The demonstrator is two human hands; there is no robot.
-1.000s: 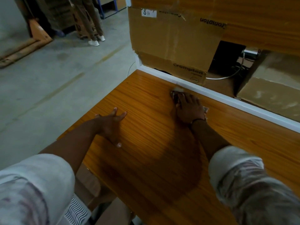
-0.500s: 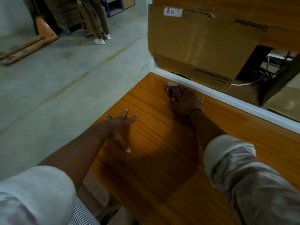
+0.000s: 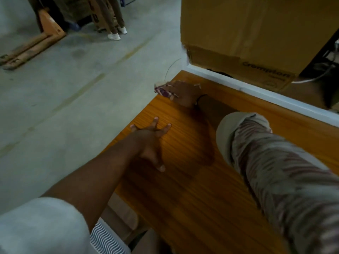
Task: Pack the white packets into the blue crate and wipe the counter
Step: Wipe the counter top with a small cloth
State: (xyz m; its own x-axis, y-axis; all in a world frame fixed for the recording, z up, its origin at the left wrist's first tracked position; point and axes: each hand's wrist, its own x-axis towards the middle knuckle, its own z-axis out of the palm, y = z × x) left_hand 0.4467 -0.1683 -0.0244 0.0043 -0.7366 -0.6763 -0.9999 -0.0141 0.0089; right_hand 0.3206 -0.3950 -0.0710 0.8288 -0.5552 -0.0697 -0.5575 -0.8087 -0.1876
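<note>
My right hand [image 3: 183, 93] presses a crumpled purple-and-white cloth [image 3: 161, 89] flat on the orange wooden counter [image 3: 201, 180], right at its far left corner. The cloth sticks out past the fingers, over the counter's edge. My left hand [image 3: 149, 142] rests flat on the counter near its left edge, fingers spread, holding nothing. No white packets and no blue crate are in view.
A large cardboard box [image 3: 247, 33] stands behind the counter's white back rim [image 3: 256, 90]. Left of the counter is bare concrete floor [image 3: 73, 88]. A person's legs [image 3: 113, 21] and a wooden pallet [image 3: 31, 46] are far off at the top left.
My right hand has slid the cloth leftward along the back rim to the counter's far left corner. My left hand has stayed flat on the wood.
</note>
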